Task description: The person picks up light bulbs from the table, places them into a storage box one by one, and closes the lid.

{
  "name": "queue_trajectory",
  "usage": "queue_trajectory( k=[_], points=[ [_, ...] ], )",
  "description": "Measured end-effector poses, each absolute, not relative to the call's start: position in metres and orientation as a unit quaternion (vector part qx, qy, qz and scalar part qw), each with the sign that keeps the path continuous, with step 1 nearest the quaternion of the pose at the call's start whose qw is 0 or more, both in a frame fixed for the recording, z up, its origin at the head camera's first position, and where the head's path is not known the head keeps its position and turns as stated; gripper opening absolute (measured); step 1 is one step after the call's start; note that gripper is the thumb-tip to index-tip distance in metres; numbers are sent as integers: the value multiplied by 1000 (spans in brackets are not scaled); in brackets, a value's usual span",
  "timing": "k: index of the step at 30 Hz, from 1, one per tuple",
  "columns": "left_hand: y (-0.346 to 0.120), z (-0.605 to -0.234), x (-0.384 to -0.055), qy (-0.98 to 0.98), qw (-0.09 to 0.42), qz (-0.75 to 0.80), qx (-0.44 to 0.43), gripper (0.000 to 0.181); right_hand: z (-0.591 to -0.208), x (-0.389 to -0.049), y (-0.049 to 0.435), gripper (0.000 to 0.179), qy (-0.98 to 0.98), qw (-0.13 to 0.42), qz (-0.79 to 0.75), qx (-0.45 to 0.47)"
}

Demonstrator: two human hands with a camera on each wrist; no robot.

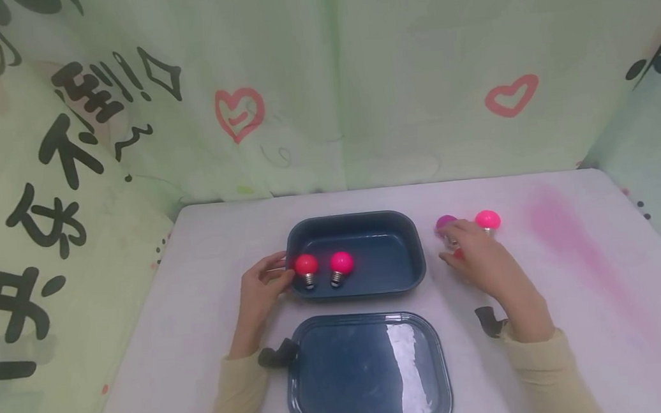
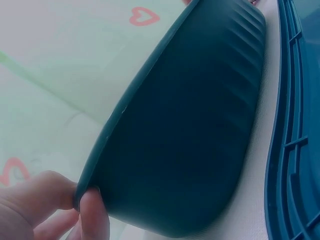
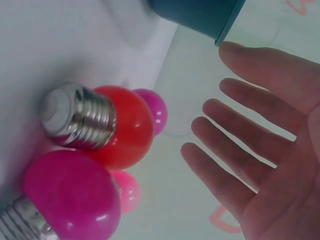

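At its left end, my left hand (image 1: 262,288) pinches the rim of a dark blue rectangular box (image 1: 371,290) between thumb and fingers. Two light bulbs lie inside: a red bulb (image 1: 306,264) and a pink bulb (image 1: 341,262), metal bases toward me. To the right of the box, my right hand (image 1: 484,260) hovers over more bulbs, its fingers extended and holding nothing. The right wrist view shows a red bulb (image 3: 132,127), a magenta bulb (image 3: 75,192), a purple bulb (image 3: 152,110) and a pink bulb (image 3: 129,191) beside the hand. In the head view the hand partly hides them.
A dark blue lid (image 1: 354,377) lies flat on the white table (image 1: 190,261) in front of the box. Pale green cloth walls (image 1: 384,68) with drawn hearts and black lettering enclose the table at the back and sides.
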State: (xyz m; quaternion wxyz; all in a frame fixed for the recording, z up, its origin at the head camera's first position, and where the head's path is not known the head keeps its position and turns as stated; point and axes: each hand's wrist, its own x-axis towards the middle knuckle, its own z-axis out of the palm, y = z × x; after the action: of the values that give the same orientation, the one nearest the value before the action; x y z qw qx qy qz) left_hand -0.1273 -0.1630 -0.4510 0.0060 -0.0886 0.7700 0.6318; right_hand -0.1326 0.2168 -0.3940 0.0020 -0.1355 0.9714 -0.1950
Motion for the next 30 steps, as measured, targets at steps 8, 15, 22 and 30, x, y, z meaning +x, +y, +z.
queue_trajectory(
  k=[8, 15, 22, 30],
  points=[
    [-162, -452, -127, 768, 3, 635, -86, 44, -394, -130, 226, 51, 974, 40, -201, -97],
    [-162, -451, -127, 772, 3, 629, -92, 44, -398, -129, 230, 53, 975, 57, -195, -89],
    [-161, -451, -127, 773, -1, 628, -89, 44, -404, -128, 232, 54, 973, 66, -203, -83],
    [-161, -451, -125, 772, 4, 629, -96, 42, -408, -130, 235, 55, 974, 71, -199, -84]
  ],
)
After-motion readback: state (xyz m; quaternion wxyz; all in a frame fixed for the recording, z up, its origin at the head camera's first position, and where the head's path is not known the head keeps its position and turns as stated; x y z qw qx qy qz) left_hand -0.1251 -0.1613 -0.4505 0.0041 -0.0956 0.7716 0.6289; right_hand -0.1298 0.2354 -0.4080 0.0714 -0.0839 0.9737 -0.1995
